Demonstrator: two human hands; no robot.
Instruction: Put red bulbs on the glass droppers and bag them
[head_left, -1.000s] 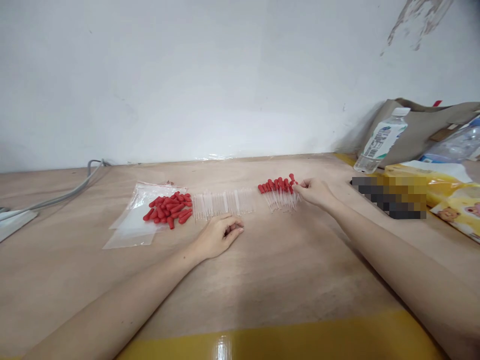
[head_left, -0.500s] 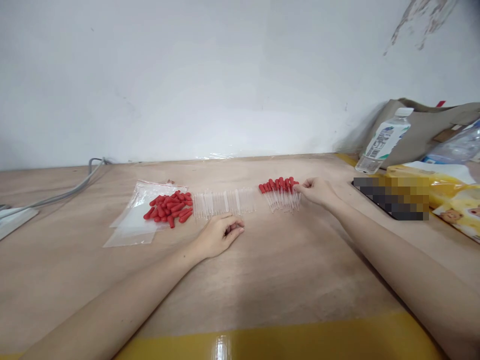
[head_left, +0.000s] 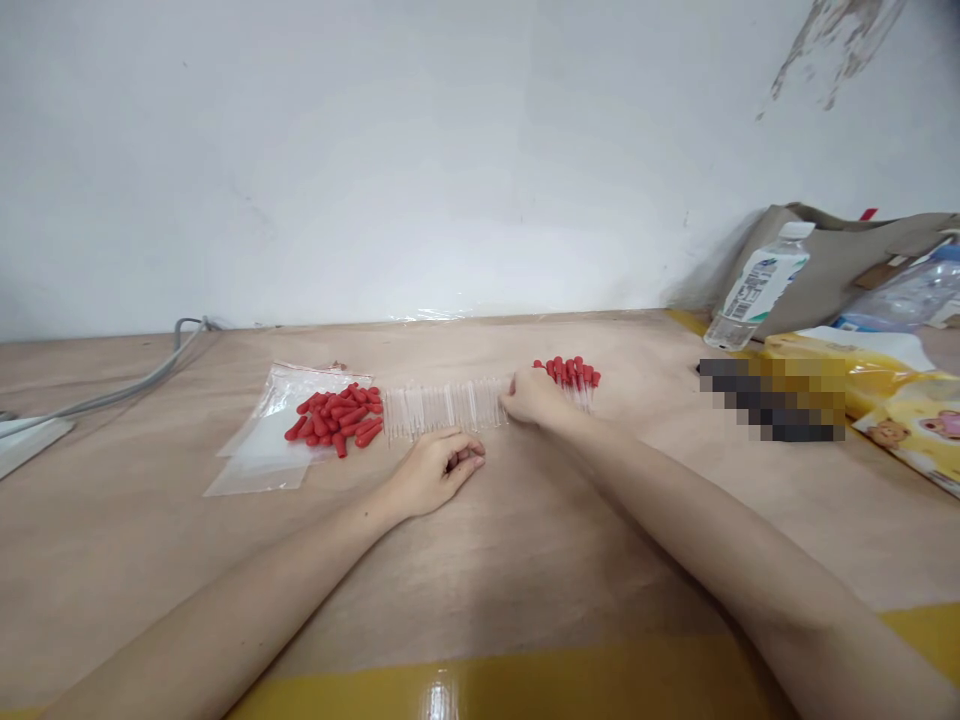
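Note:
My left hand (head_left: 441, 470) rests on the table with its fingers loosely curled and nothing visible in them. It lies just in front of a row of thin clear dropper tubes (head_left: 442, 405). My right hand (head_left: 536, 398) is at the right end of that row, its fingertips pinched on a tube there, partly hidden by the hand. Behind and right of this hand lie several droppers with red rubber bulbs (head_left: 576, 372) fitted on, some of them covered by the hand. A heap of loose red rubber bulbs (head_left: 337, 415) lies at the left end of the row.
Clear plastic bags (head_left: 259, 440) lie under and beside the loose bulbs. A grey cable (head_left: 142, 377) runs along the left. To the right stand a water bottle (head_left: 759, 285), a grey bag (head_left: 832, 260), a yellow packet (head_left: 915, 425) and a dark blurred-out object (head_left: 772, 400).
My right hand has moved left from the capped droppers to the right end of the tube row. My left hand has stayed in place.

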